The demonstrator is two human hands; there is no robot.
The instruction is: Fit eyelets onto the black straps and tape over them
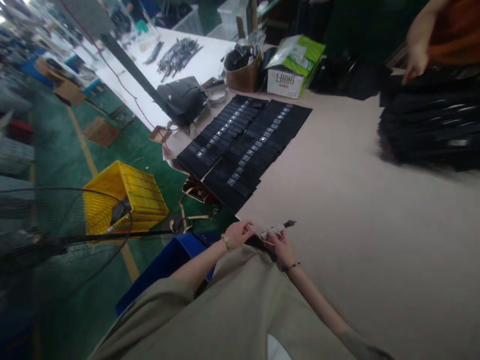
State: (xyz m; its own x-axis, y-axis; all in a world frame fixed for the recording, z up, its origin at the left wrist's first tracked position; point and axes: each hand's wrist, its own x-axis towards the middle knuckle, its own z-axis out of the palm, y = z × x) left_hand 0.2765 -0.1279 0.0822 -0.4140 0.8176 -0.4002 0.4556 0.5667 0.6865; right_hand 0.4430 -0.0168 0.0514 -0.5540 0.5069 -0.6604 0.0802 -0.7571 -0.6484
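My left hand point(238, 235) is curled at the near edge of the beige table point(337, 200), and I cannot tell whether it grips anything. My right hand point(281, 250) pinches a small white-and-dark strap piece point(276, 231) just above the tabletop. A dark strip point(258, 243) lies between my hands, partly hidden by them. Further up the table, several rows of black fabric strips with small metal tags point(240, 145) lie side by side.
At the upper right, a co-worker's hand point(416, 65) is above a heap of black material point(431, 130). A black bag, brown basket and labelled box stand at the table's far end. A yellow crate point(125, 200), blue bin point(168, 265) and wire fan guard point(63, 235) are to my left.
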